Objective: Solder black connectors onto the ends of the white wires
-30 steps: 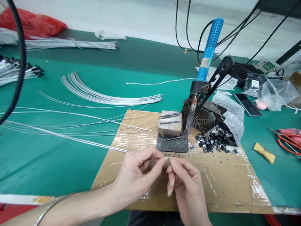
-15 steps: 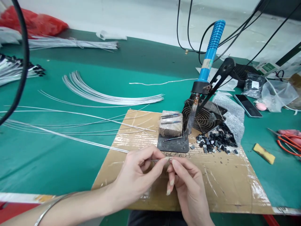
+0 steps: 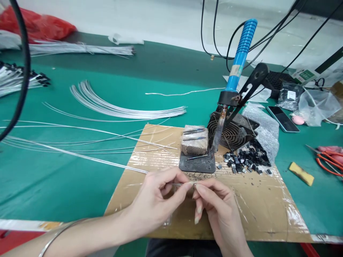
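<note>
Thin white wires (image 3: 112, 162) run from the left over the mat and into my left hand (image 3: 158, 200). Its thumb and index finger pinch them near the end, and a short grey length shows between the fingers. Fingertip to fingertip with it, my right hand (image 3: 219, 205) pinches the wire tip, which the fingers mostly hide. Both hands are above the cardboard (image 3: 257, 207). Just beyond them a soldering iron (image 3: 242, 50) leans tip-down in a black stand (image 3: 198, 167), beside a worn block (image 3: 195, 145) with metal bits on it.
Small black connectors (image 3: 246, 159) lie heaped at the stand's right, by bubble wrap (image 3: 264, 125). Further right are a phone (image 3: 284, 119), a yellow sponge (image 3: 301, 174) and orange-handled pliers (image 3: 329, 160). Bundled white wires (image 3: 128, 110) lie on the green mat (image 3: 53, 185). A black cable (image 3: 25, 71) hangs at left.
My right hand has shifted slightly right, and its fingertips have drawn a little apart from the left ones. The left hand keeps its pinch on the wires.
</note>
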